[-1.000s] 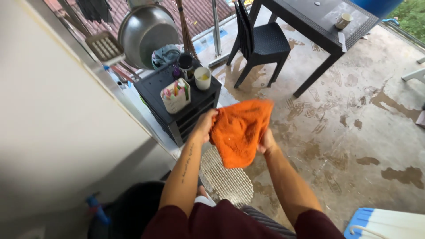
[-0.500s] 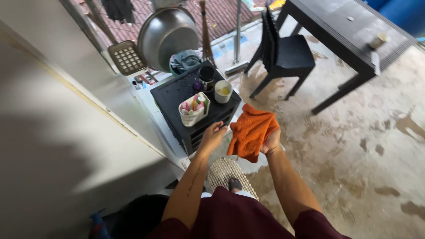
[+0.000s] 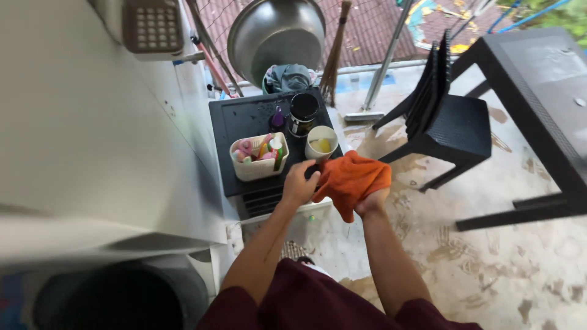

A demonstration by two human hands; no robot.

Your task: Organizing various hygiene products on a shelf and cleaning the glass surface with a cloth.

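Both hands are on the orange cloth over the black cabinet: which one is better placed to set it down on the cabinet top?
Probably the left hand. It grips the orange cloth right at the front edge of the black cabinet, beside the cream cup. The right hand holds the cloth's lower end out over the floor.

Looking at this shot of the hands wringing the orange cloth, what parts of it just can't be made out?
Head view, the only one:
- Right hand: mostly wrapped in the orange cloth; its fingers are hidden.
- Left hand: fingertips tucked behind the cloth's edge.
- White basket: contents too small to identify.
- Dark tub, lower left: blurred and cut by the frame edge.
- Black table: cut off on the right.
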